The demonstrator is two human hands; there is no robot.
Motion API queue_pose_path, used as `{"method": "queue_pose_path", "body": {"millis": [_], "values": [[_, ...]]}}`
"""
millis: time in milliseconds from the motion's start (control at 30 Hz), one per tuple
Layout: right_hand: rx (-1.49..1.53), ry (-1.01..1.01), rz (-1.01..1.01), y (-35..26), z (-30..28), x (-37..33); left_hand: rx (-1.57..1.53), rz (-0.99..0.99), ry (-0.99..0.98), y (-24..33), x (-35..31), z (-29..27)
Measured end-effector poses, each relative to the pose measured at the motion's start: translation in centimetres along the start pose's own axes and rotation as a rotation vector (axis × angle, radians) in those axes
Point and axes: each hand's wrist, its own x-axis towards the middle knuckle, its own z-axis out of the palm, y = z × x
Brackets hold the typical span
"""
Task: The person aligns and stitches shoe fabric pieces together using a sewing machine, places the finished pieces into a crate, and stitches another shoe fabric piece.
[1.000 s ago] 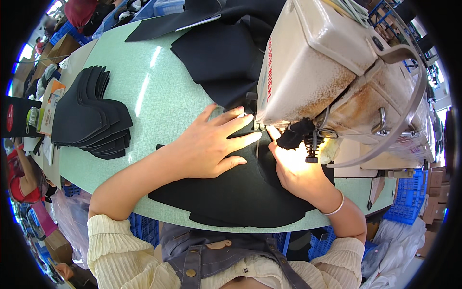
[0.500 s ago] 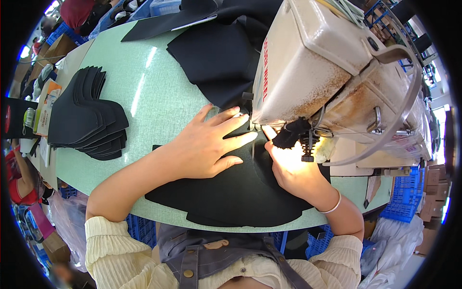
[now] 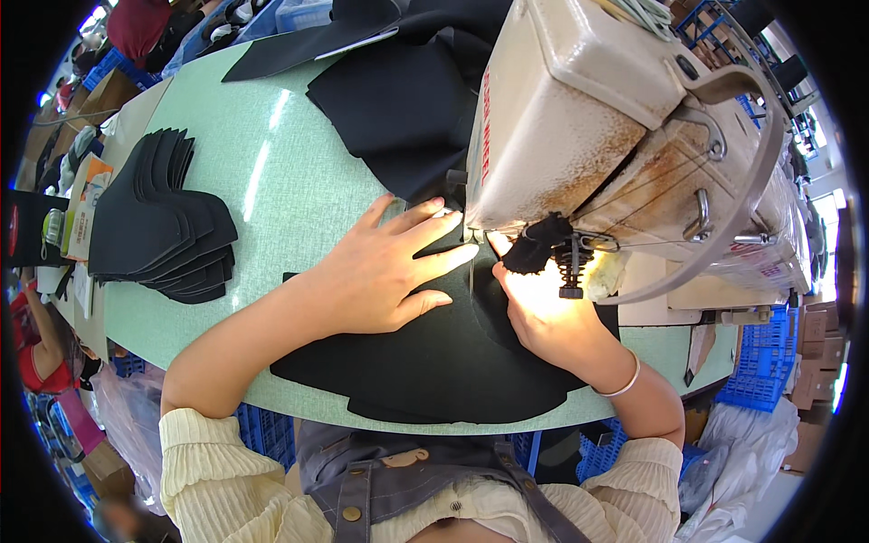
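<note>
A black fabric panel (image 3: 425, 371) lies under the needle area (image 3: 472, 233) of a sewing machine (image 3: 579, 109), its curved edge toward me. My left hand (image 3: 385, 271) rests on the panel left of the needle, fingers spread and palm down. Right of the needle, my right hand (image 3: 552, 317) lies on the panel with a finger stretched toward the presser foot and the thumb apart from it. Strong lamp light washes this hand out, and a black fuzzy piece (image 3: 539, 244) with a spring tensioner (image 3: 572, 264) hides some of its fingers. A seam line runs down the panel from the needle.
A fanned stack of black cut pieces (image 3: 163, 222) lies left on the green table (image 3: 281, 181). More black fabric (image 3: 398, 109) lies behind the needle. Blue crates (image 3: 760, 357) and plastic bags (image 3: 747, 452) stand right of the table. A person in red (image 3: 41, 348) is at far left.
The view has shifted slightly, so the machine appears a little further left. A metal lever and taut threads now show on the machine's side. Both hands keep nearly the same place on the panel.
</note>
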Motion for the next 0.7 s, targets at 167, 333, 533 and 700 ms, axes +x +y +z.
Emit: {"method": "queue_pose_path", "body": {"millis": [167, 333, 533, 700], "values": [[-0.126, -0.046, -0.021, -0.4, -0.6, 0.3, -0.006, 0.010, -0.001, -0.1, 0.1, 0.1], [-0.055, -0.043, -0.013, -0.3, -0.4, 0.3, -0.024, 0.019, -0.006, 0.0, 0.0, -0.3], [-0.074, -0.107, -0.019, -0.5, -0.6, 0.0, -0.023, 0.009, 0.004, 0.1, 0.0, -0.3], [-0.028, 0.028, -0.055, -0.4, -0.6, 0.5, 0.009, -0.007, 0.011, 0.0, -0.1, 0.0]]}}
